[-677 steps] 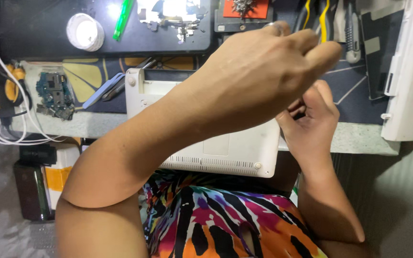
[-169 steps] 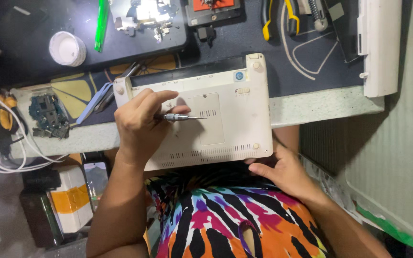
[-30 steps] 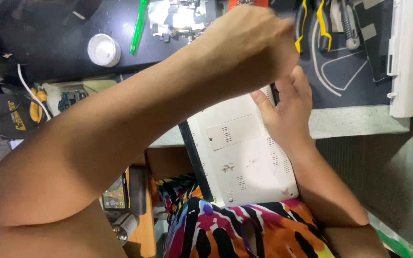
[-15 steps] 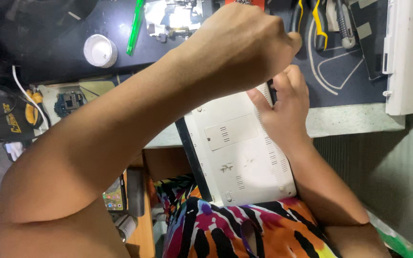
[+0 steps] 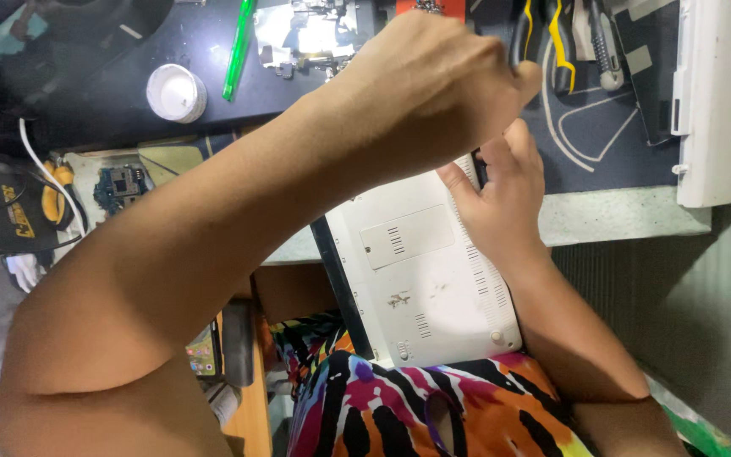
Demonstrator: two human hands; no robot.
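White plastic laptop base (image 5: 420, 271), underside up with its vent slots and rectangular cover panel showing, stands tilted with its lower end on the lap's multicoloured striped cloth (image 5: 433, 410) and its upper end against the edge of the dark-matted table (image 5: 611, 224). Right hand (image 5: 501, 199) grips the laptop's upper right edge, fingers curled over the rim; left hand (image 5: 433, 80) hovers above the laptop's upper end as a closed fist, and what it holds cannot be told. Beyond the laptop lie yellow-handled pliers (image 5: 556, 42), a round white lid (image 5: 177, 91) and a green pen (image 5: 238, 46).
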